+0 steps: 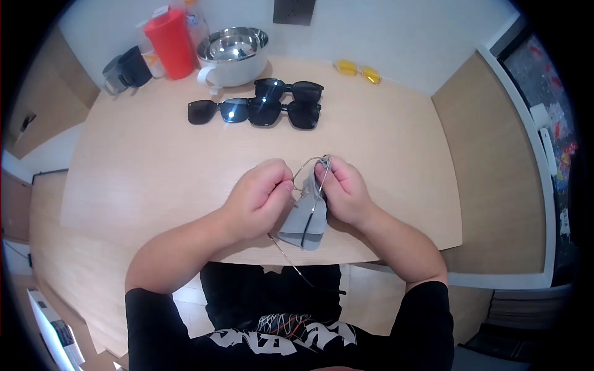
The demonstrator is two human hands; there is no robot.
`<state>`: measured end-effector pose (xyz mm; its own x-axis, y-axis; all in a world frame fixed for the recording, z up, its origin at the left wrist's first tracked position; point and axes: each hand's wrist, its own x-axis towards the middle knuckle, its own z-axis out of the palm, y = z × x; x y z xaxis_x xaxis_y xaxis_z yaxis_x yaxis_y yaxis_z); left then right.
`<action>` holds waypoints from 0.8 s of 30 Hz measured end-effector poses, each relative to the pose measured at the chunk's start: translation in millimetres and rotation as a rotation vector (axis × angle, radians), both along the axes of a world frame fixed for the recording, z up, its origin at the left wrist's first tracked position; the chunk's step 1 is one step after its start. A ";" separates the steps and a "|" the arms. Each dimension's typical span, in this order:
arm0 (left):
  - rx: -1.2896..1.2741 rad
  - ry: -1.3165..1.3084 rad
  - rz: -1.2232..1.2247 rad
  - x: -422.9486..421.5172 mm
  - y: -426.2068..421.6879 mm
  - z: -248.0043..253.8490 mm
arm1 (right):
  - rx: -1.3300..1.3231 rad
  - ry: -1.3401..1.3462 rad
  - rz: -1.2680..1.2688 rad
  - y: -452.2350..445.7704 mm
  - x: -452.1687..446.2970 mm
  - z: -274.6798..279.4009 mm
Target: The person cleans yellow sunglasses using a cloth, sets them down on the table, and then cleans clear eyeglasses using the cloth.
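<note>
Thin metal-framed eyeglasses (307, 229) are between my two hands above the front of the table, temples pointing down toward me. My left hand (260, 196) is closed, thumb and fingers pinching one side of the frame. The fingers of my right hand (343, 190) are closed on the other rim, with a gray cloth (296, 221) pressed against it. The cloth hangs down between my hands, behind one temple. The other temple reaches past the table edge, below my left hand. The lenses are mostly hidden by fingers and cloth.
Dark sunglasses (284, 114) lie with other dark pairs (289, 91) at mid-table. Farther back are yellow-lensed glasses (357, 71), a white cup with steel interior (232, 68), a red jug (170, 46) and dark mugs (134, 67). A wooden panel (495, 161) bounds the right side.
</note>
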<state>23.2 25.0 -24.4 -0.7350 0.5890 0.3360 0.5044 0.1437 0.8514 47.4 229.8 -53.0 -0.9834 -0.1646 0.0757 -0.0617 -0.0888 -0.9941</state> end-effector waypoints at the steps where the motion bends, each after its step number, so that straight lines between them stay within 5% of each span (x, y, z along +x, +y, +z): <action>1: 0.002 -0.034 -0.003 0.0 -0.1 -2.7 | 0.003 0.022 0.003 -1.3 -0.4 1.9; 24: -0.016 -0.039 -0.042 3.1 1.1 0.5 | -0.001 0.017 0.048 -2.3 5.0 18.3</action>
<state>26.3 26.0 -23.9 -0.7220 0.6246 0.2976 0.4766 0.1373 0.8683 52.5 227.6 -34.7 -0.9729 -0.2116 0.0929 -0.0746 -0.0929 -0.9929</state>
